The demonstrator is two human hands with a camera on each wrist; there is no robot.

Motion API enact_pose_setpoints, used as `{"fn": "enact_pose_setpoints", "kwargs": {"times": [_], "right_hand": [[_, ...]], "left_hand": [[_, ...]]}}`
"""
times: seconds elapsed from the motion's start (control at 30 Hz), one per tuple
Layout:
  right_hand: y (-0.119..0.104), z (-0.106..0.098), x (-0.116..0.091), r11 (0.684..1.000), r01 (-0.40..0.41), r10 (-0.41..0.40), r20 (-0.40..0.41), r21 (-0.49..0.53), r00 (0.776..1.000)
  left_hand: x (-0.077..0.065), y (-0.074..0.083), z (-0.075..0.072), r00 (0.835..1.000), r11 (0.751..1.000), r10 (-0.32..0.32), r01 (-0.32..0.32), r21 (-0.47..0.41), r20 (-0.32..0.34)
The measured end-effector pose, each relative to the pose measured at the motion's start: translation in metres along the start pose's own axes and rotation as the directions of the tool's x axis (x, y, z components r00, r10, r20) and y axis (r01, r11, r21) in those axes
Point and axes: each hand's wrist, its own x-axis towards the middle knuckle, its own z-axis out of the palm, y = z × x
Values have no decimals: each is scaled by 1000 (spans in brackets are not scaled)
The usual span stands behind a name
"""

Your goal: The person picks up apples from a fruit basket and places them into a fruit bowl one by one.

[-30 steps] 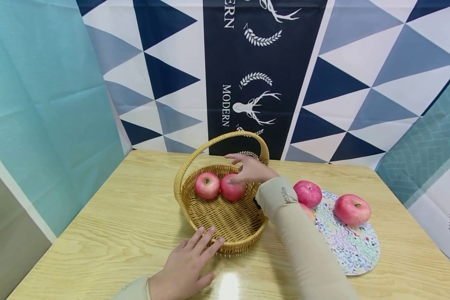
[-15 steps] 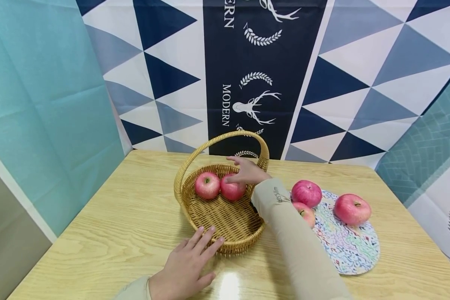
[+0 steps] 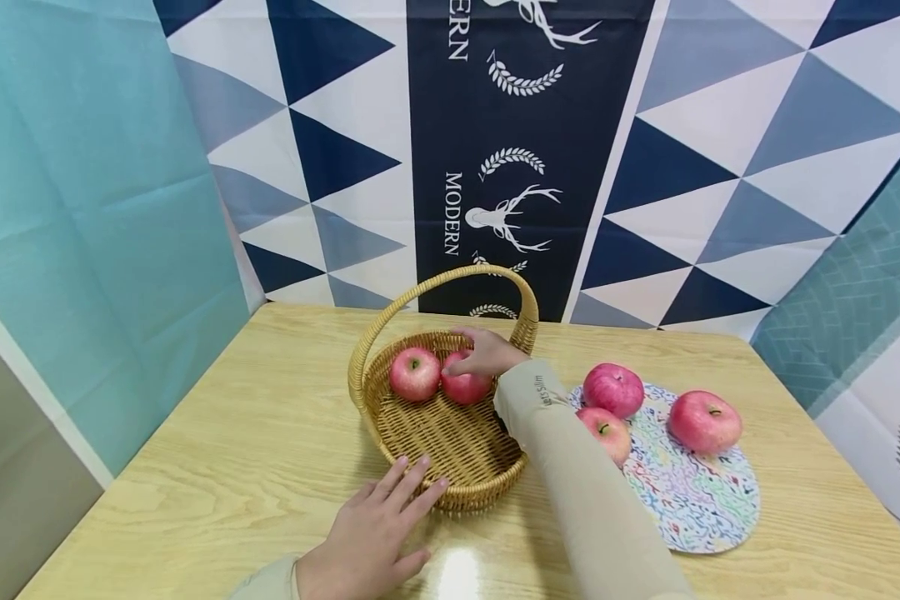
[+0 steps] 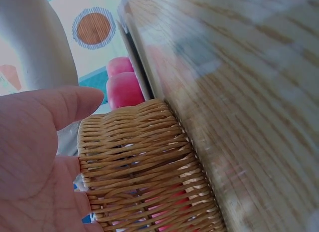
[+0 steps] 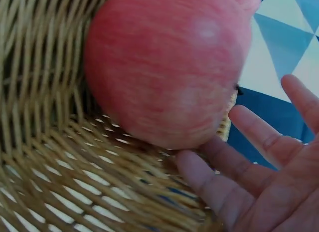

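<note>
While the right grip (image 3: 486, 353) spreads around the upper right of an apple (image 3: 465, 388) without pinching it, that apple sits in the basket (image 3: 487, 490), right of centre in the head view. It looks firm, moderately heavy and smooth enough to slip, probably bruising if dropped; its widest sides seem the best hold. The left grip (image 3: 367, 535) is spread at the rim, lower centre.

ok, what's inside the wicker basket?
Two apples; the right hand partly covers one. The basket floor directly beneath them and anything behind the right sleeve can't be seen.
</note>
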Motion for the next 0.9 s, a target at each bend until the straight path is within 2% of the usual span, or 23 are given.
{"fn": "enact_pose_setpoints", "kwargs": {"times": [0.27,0.37,0.47,0.6,0.8,0.9], "right_hand": [[2,-2,2,999,-16,13,69,48,998],[3,-1,5,998,-31,27,73,53,997],[3,1,7,999,-39,38,75,14,996],[5,8,10,999,-35,39,121,-37,992],[12,15,10,993,-18,35,147,-116,988],[14,16,9,995,-39,53,153,-93,987]], "left_hand": [[0,-2,0,1000,1000,7,-6,23,-20],[0,-3,0,1000,1000,1,-1,11,-14],[0,-3,0,1000,1000,-6,6,-5,6],[0,-3,0,1000,1000,-16,16,-16,27],[1,-1,0,1000,1000,-2,2,8,1],[1,-1,0,1000,1000,2,-2,18,-2]]}}
